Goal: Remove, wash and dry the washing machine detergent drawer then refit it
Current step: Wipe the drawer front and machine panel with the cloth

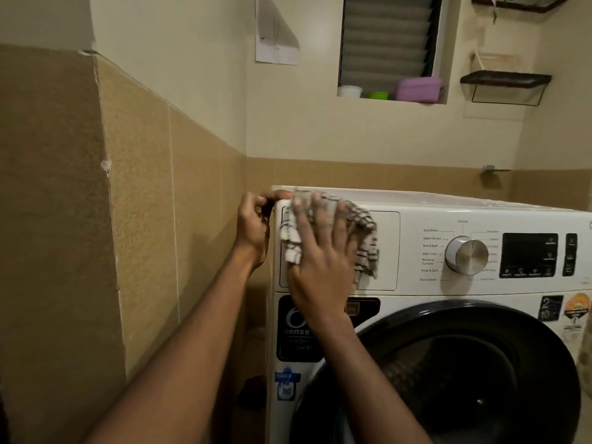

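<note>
The detergent drawer sits flush in the top-left of the washing machine. The right hand covers most of its front, fingers spread flat, pressing a checked cloth against it. The left hand curls its fingers round the machine's top-left corner, close to the tiled wall. The dial is just right of the drawer, and the door is below. A purple box is on the window ledge.

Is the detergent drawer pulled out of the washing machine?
No: the drawer sits flush in the panel, the right hand pressing a checked cloth on it.
</note>
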